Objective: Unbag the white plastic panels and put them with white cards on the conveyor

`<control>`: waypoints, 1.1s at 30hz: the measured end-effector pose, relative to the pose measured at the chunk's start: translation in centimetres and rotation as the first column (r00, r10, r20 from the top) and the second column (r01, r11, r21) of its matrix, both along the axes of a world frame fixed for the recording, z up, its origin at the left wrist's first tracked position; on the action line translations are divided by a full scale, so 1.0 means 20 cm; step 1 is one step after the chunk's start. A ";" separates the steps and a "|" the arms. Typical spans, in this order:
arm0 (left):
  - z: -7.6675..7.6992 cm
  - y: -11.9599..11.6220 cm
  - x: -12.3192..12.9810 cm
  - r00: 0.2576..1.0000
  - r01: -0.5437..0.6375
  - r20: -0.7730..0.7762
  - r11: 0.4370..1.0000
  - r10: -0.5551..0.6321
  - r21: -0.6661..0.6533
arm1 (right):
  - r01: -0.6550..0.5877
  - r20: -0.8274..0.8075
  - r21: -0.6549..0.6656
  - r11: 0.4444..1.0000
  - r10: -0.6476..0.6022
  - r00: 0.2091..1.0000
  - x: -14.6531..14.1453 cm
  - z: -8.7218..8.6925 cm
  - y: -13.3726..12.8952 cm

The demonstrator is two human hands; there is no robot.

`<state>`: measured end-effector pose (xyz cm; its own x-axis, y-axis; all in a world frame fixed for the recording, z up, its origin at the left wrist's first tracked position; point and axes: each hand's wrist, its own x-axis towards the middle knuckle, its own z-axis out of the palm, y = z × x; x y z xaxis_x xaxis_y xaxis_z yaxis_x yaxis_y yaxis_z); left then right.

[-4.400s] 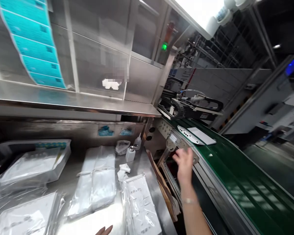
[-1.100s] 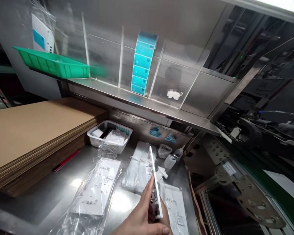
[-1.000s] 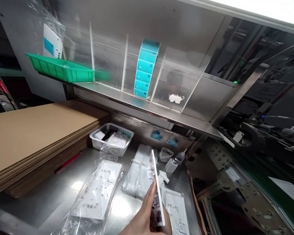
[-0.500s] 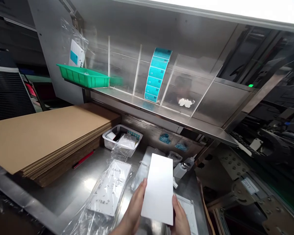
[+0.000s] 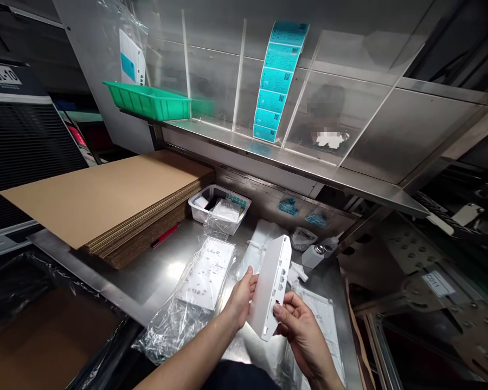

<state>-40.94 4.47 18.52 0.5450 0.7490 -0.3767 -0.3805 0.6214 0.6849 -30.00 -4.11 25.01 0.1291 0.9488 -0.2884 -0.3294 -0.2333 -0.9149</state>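
Observation:
A white plastic housing point(image 5: 268, 287), long and rectangular with port cut-outs along one edge, is tilted on its side between my hands above the metal bench. My left hand point(image 5: 242, 298) supports its left face, fingers partly behind it. With thumb and fingers, my right hand point(image 5: 299, 322) grips the edge near the lower cut-outs. To the left on the bench lies a similar white panel point(image 5: 207, 271) in clear plastic film. Another white panel point(image 5: 323, 319) lies at the right, partly hidden by my right forearm.
Stacked cardboard sheets point(image 5: 117, 195) occupy the left side, beside a red pen point(image 5: 165, 236). A clear bin point(image 5: 219, 208) stands at the back. White bottles point(image 5: 313, 254) are at the right. Above, a shelf carries a green tray point(image 5: 150, 103) and a strip of teal labels point(image 5: 278, 81).
The housing has turned from its broad flat face to its edge, so the cut-outs now show. My right hand has shifted to grip that edge. The camera view has tilted down.

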 end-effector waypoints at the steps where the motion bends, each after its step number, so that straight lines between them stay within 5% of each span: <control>1: 0.00 0.00 0.00 1.000 -0.004 0.004 1.000 0.004 -0.004 | -0.001 0.006 0.001 1.000 0.001 1.000 0.00 0.00 0.00; 25: -0.01 0.00 -0.01 0.999 -0.011 -0.033 1.000 0.011 -0.001 | -0.062 0.017 -0.002 0.998 0.062 0.998 -0.01 -0.08 -0.01; 33: 0.20 -0.03 -0.04 0.993 0.068 -0.110 0.966 -0.041 0.248 | -0.109 0.050 -0.002 0.994 0.109 0.993 -0.03 -0.16 -0.02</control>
<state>-41.78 3.90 22.43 0.5558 0.7969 -0.2366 -0.2701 0.4423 0.8552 -30.53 -4.53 21.88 0.0394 0.9582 -0.2835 -0.2559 -0.2646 -0.9298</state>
